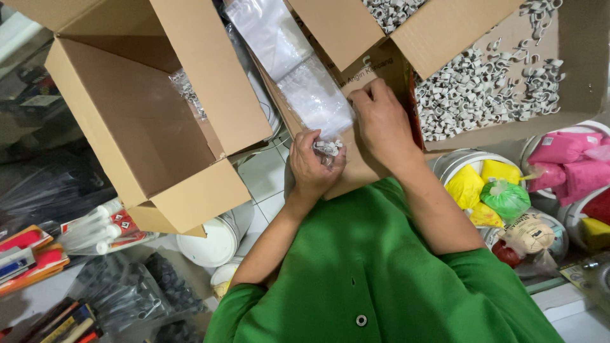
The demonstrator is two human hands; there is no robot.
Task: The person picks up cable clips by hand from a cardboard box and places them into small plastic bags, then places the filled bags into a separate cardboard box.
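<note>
The left hand point(314, 166) is closed around a few white clips point(328, 148) at the mouth of a clear plastic bag point(316, 95). The right hand point(381, 124) pinches the bag's edge (more clips fill the open box point(575, 82) beside it).

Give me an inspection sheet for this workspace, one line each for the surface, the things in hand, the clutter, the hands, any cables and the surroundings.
Surface: white tiled floor, mostly covered by boxes.
Things in hand: clear plastic bag held over a few small white clips; loose white clips fill an open carton.
Clutter: empty cardboard box at left, white tubs, coloured powder bags, tubes.
Hands: left hand cups the small clips; right hand pinches the bag's lower edge.
Cables: nothing seen.
Surroundings: black bagged items at lower left; green shirt fills the foreground.
</note>
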